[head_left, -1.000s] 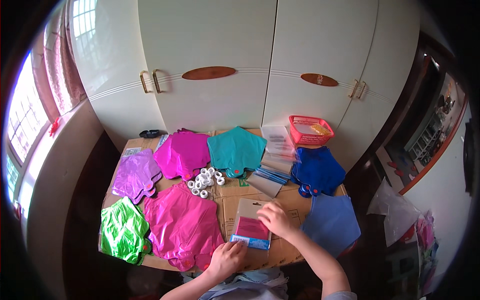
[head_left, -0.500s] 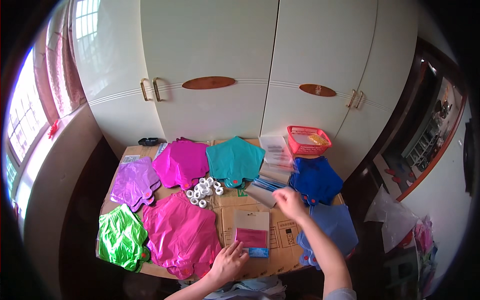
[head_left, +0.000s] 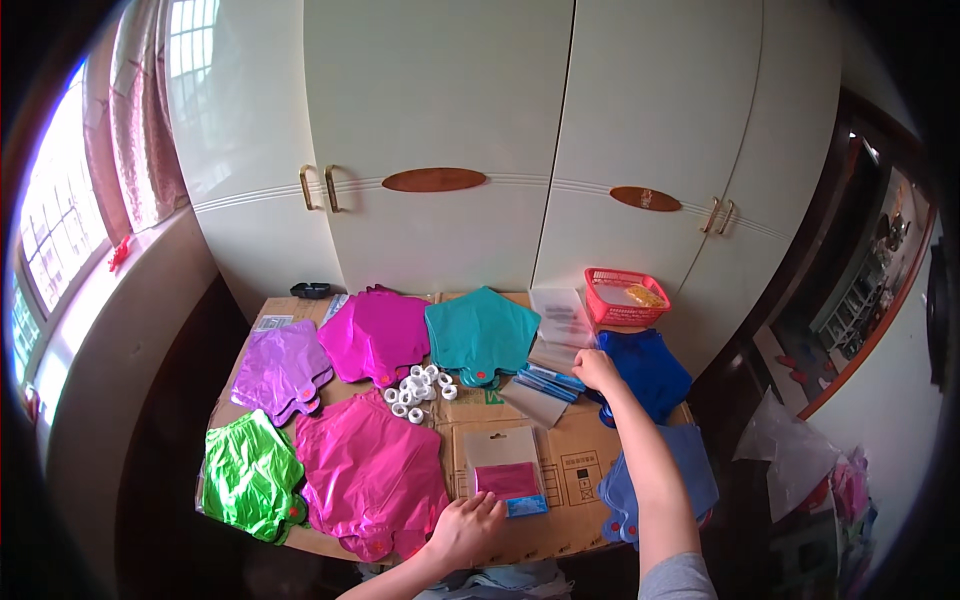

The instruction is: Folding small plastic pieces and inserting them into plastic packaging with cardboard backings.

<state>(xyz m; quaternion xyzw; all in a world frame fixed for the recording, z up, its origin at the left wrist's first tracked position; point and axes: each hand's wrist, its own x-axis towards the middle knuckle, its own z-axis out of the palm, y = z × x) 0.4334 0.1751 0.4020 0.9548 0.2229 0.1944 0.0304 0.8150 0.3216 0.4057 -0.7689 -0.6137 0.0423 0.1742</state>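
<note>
My left hand (head_left: 470, 525) rests with its fingers extended on the lower left of a clear packet (head_left: 507, 478) that has a folded pink foil sheet in it and a blue strip at its near end. Farther off to the right, my right hand (head_left: 597, 371) is closed, fingers drawn together, at the right end of a fanned stack of blue-edged clear packets (head_left: 547, 383). What its fingertips pinch, if anything, is hidden. Beyond that stack lie flat clear plastic bags (head_left: 560, 315).
Foil balloon piles ring the cardboard-covered table (head_left: 450, 405): lilac (head_left: 280, 365), magenta (head_left: 373, 335), teal (head_left: 482, 332), dark blue (head_left: 648, 370), pale blue (head_left: 665, 480), pink (head_left: 370, 465) and green (head_left: 250, 475). White tape rolls (head_left: 417, 390) sit mid-table; a red basket (head_left: 627, 312) stands behind.
My right hand has moved away from me, from the near side of the blue-edged packets to their right end. My left hand stays by the pink packet. The view has shifted slightly.
</note>
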